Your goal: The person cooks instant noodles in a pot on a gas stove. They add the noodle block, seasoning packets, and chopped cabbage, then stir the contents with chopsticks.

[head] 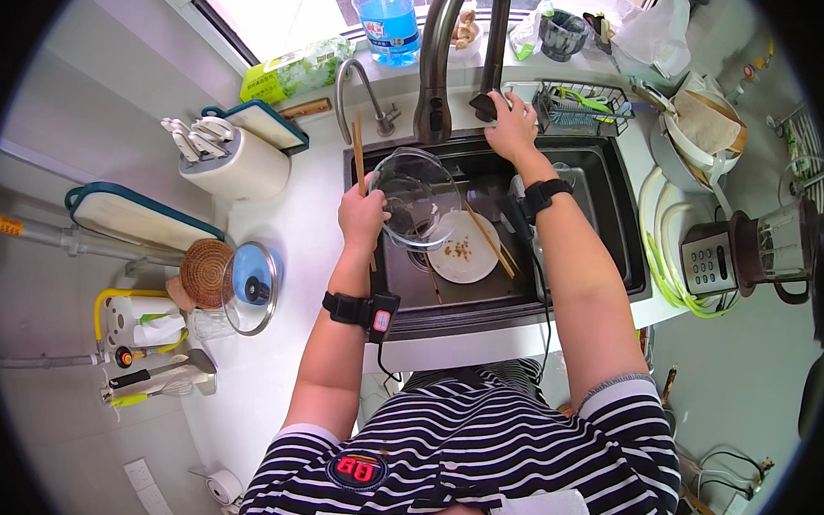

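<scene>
My left hand [362, 215] grips the rim of a clear glass bowl [414, 200] together with a pair of wooden chopsticks [358, 150] that point upward. The bowl is tilted over the left part of the dark sink [411, 285]. My right hand [513, 125] is at the base of the dark kitchen faucet [435, 74], its fingers on the handle [484, 106]. In the sink lies a white plate [463, 266] with brown food bits on it, and more chopsticks [491, 240] rest across its right side. Glassware partly shows beneath my right forearm.
Left of the sink stand a knife block [235, 163], cutting boards [141, 210] and a glass lid [251, 289]. Behind are a small curved tap [357, 85], a blue liquid bottle [387, 25] and a wire caddy [580, 110]. Stacked plates [661, 225], pots [702, 131] and a blender [745, 255] stand right.
</scene>
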Tool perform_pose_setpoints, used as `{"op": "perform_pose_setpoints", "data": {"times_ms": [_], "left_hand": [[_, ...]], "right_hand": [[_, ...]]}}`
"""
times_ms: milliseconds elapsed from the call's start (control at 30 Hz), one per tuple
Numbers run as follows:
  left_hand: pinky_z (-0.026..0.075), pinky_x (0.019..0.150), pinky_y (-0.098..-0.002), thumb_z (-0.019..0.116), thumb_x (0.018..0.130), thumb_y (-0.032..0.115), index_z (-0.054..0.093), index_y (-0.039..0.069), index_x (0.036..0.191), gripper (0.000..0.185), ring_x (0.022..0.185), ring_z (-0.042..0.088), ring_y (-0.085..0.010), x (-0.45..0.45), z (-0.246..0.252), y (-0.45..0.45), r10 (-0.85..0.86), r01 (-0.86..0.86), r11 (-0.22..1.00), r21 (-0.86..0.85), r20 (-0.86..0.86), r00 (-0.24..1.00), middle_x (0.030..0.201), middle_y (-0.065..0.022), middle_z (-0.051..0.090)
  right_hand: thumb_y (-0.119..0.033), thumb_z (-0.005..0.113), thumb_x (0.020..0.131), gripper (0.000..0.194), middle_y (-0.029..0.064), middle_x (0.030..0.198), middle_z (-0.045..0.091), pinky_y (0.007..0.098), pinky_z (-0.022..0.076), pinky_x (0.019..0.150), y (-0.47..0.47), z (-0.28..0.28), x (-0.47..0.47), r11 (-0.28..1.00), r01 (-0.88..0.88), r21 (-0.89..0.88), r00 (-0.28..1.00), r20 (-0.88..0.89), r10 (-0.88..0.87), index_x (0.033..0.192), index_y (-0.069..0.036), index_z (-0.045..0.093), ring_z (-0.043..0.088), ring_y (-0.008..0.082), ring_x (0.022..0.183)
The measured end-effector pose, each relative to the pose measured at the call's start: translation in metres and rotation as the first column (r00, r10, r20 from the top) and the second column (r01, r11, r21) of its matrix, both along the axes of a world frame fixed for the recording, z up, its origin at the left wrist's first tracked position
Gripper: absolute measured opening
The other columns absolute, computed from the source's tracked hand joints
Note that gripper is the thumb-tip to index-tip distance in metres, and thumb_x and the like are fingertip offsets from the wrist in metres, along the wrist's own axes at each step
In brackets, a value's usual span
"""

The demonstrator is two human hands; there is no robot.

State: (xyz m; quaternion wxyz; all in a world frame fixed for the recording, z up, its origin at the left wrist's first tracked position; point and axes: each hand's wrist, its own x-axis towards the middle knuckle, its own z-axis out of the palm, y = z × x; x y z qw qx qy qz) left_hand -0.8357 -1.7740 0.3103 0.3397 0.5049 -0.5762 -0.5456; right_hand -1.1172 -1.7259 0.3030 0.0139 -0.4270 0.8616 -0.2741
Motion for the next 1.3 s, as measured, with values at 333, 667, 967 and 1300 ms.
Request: {"op": "perform_pose_setpoints", "data": {"times_ms": [333, 667, 967, 1300], "left_hand": [[0.03, 0.035, -0.0222, 0.052, 0.095, 0.024, 0.048, 0.004, 0.13, 0.041, 0.048, 0.056, -0.0156, -0.025, -0.049, -0.002, -0.047, 0.183, 0.904, 0.387, -0.334, 0.941, 0.077, -0.0106, 0.063], [0.052, 0.063, -0.0322, 0.054, 0.092, 0.014, 0.06, 0.009, 0.123, 0.032, 0.071, 0.066, -0.0192, -0.054, -0.05, 0.018, -0.057, 0.016, 0.975, -0.221, -0.183, 0.981, 0.09, -0.0097, 0.068], [0.05, 0.06, -0.0445, 0.055, 0.077, 0.007, 0.059, 0.018, 0.123, 0.047, 0.068, 0.063, -0.0352, -0.03, -0.013, 0.028, 0.195, 0.125, 0.8, -0.587, 0.451, 0.871, 0.077, -0.0132, 0.065], [0.051, 0.059, -0.0391, 0.061, 0.072, 0.004, 0.058, 0.021, 0.125, 0.055, 0.07, 0.062, -0.0301, 0.024, -0.048, 0.053, 0.246, 0.317, 0.634, -0.705, 0.573, 0.782, 0.087, -0.0079, 0.058]], "right_hand": [[-0.008, 0.065, 0.071, 0.064, 0.0175, 0.14, 0.033, 0.0521, 0.0333, 0.102, 0.023, 0.007, -0.009, 0.999, -0.035, 0.035, 0.999, -0.023, 0.036, 0.129, -0.031, 0.048, 0.029, 0.0429, 0.129], [-0.013, 0.061, 0.075, 0.069, 0.0148, 0.127, 0.043, 0.0494, 0.0376, 0.094, 0.031, -0.001, -0.002, 0.994, -0.048, 0.098, 0.998, 0.042, 0.044, 0.139, -0.023, 0.039, 0.038, 0.038, 0.116], [-0.013, 0.054, 0.079, 0.074, 0.018, 0.122, 0.049, 0.0513, 0.038, 0.093, 0.002, -0.003, 0.002, 0.976, -0.046, 0.212, 0.993, 0.115, 0.022, 0.146, -0.017, 0.024, 0.042, 0.0405, 0.113], [-0.023, 0.066, 0.073, 0.075, 0.0176, 0.098, 0.062, 0.0448, 0.0398, 0.093, 0.034, -0.017, -0.005, 0.992, -0.064, 0.106, 0.977, 0.211, 0.04, 0.139, -0.005, 0.035, 0.057, 0.0362, 0.096]]}}
